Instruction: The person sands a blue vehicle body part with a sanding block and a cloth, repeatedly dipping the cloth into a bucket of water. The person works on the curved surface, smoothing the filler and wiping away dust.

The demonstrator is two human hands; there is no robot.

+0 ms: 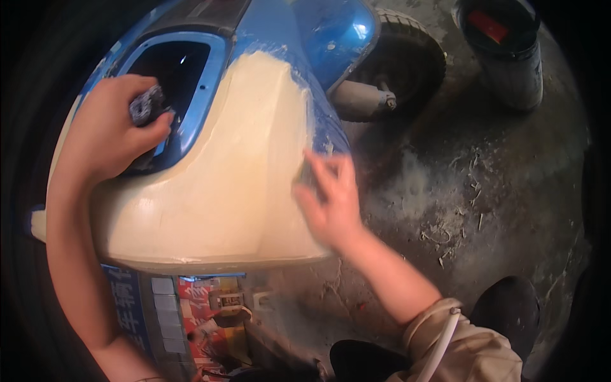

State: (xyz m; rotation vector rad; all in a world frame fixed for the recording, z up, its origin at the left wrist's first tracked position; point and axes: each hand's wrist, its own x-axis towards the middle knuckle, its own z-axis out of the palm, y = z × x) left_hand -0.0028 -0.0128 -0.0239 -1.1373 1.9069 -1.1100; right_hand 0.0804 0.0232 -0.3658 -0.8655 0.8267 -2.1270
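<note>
A blue body panel (258,30) of a wheeled vehicle fills the upper left, with a broad coat of smooth cream filler (254,121) over its side and lower part. My left hand (113,130) is closed around a crumpled dark grey cloth (147,106), over the panel's blue-rimmed opening (207,105). Against the right edge of the filler, near where blue paint shows, is my right hand (334,197). It is somewhat blurred, its fingers bent toward the thumb. Between them shows a small greyish thing that I cannot make out.
Beyond the panel stands a black tyre (417,70) beside a grey metal cylinder (363,100). A dark bucket (515,73) with a red piece (487,27) inside is at the upper right. Pale scraps (445,235) litter the stained concrete floor. Below the panel are red and blue signs (194,299).
</note>
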